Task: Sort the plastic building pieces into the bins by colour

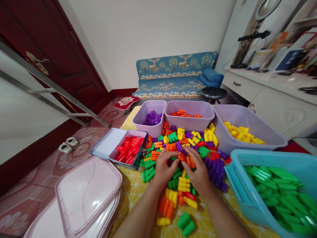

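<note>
Over a mixed heap of coloured plastic building blocks, my left hand (165, 167) and my right hand (198, 172) face each other. Both hands have their fingertips curled around an orange block (182, 156) between them, partly covered by the fingers. Close to the right fingertips is a purple block (180, 147). Joined purple blocks (216, 172) lie right of my right hand, and green blocks (149, 172) left of my left hand. Below the hands are yellow blocks (184, 183), joined orange blocks (166, 207) and a green pair (186, 223).
Lilac bins hold purple (146, 128), orange (189, 125) and yellow blocks (244, 134). A turquoise tub (239, 186) of green blocks stands right. At left are an open case (106, 142) with red blocks and stacked lids (86, 191). Beyond is a patterned sofa (170, 86).
</note>
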The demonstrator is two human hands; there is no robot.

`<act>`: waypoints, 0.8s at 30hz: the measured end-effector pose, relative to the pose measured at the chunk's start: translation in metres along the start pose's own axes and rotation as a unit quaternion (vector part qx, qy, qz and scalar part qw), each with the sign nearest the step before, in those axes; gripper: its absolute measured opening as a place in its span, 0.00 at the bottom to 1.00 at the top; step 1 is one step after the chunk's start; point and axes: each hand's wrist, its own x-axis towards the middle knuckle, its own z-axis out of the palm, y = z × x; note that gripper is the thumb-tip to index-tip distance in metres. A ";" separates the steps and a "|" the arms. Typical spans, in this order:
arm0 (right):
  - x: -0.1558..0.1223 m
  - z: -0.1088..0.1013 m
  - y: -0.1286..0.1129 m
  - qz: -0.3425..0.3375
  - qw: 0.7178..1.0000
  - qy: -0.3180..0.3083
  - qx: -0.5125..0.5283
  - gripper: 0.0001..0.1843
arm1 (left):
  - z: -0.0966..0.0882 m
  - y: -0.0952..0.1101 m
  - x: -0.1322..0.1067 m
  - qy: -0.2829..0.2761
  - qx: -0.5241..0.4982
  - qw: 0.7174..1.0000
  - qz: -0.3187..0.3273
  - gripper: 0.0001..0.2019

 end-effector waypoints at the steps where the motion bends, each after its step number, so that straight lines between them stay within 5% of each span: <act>1: 0.001 0.000 0.000 0.001 1.000 -0.001 -0.005 0.26 | 0.000 0.001 0.000 -0.002 0.001 1.000 0.000 0.06; 12: -0.001 0.002 0.009 0.035 0.996 0.058 -0.053 0.10 | -0.001 0.005 0.000 -0.019 0.019 0.999 0.025 0.06; 24: 0.000 0.000 0.012 0.059 0.995 0.079 -0.021 0.10 | -0.002 0.005 0.000 -0.020 0.008 0.999 0.025 0.06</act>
